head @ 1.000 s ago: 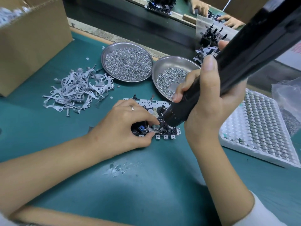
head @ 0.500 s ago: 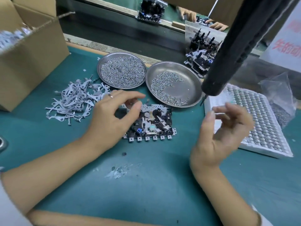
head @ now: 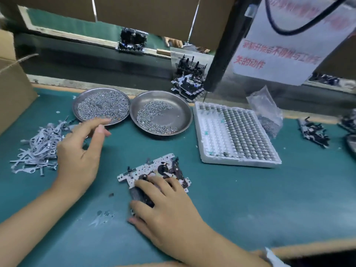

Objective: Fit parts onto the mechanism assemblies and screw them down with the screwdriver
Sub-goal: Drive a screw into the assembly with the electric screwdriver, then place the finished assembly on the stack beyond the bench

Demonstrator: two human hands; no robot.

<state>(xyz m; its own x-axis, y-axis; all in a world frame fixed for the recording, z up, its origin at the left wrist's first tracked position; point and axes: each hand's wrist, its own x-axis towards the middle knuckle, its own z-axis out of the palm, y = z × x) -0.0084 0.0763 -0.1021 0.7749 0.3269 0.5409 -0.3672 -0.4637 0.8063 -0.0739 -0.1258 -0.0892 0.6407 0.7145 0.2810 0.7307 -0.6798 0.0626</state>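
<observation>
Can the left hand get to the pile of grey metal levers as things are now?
Probably yes. The left hand is open, holds nothing and hovers right beside the pile of metal levers, with nothing between them. The right hand rests on the mechanism, out of the way.

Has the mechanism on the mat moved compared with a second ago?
Yes. The mechanism has slid toward the person, away from the two metal dishes, and is turned askew. The right hand now rests on it.
</observation>
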